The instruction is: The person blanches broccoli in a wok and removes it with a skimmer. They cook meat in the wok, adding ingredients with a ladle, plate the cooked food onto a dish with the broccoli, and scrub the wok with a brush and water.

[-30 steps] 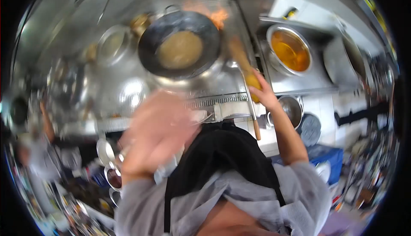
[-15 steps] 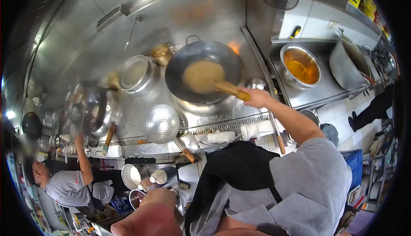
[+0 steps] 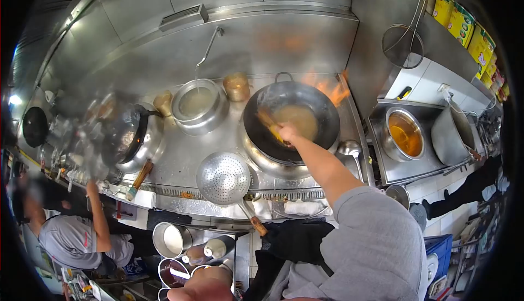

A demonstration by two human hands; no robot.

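Observation:
My right hand (image 3: pixel 289 134) is wrapped round the handle of a bamboo wok brush (image 3: pixel 268 123), inside a large dark wok (image 3: pixel 327 123). The bristles lie against the left part of the bowl, by cloudy brownish liquid (image 3: pixel 303 120) pooled in the middle. Flames (image 3: pixel 330 91) rise behind the wok's right rim. My left hand (image 3: pixel 212 277) is low in the view, beside containers and bottles; its fingers are hidden. A perforated strainer ladle (image 3: pixel 222 177) with a wooden handle rests at the front of the stove. A metal ladle (image 3: pixel 349 148) lies right of the wok.
A lidded-looking steel pot (image 3: pixel 199 121) stands left of the wok, under a tap (image 3: pixel 207 50). To the right are a pot of orange oil (image 3: pixel 405 133) and a tall stockpot (image 3: pixel 450 137). At the left, a co-worker (image 3: pixel 76 235) works at another wok (image 3: pixel 128 137).
My right hand and the brush have moved from the wok's right rim inward to its left part. The pool of liquid looks smaller, and the flames have grown. My view has shifted.

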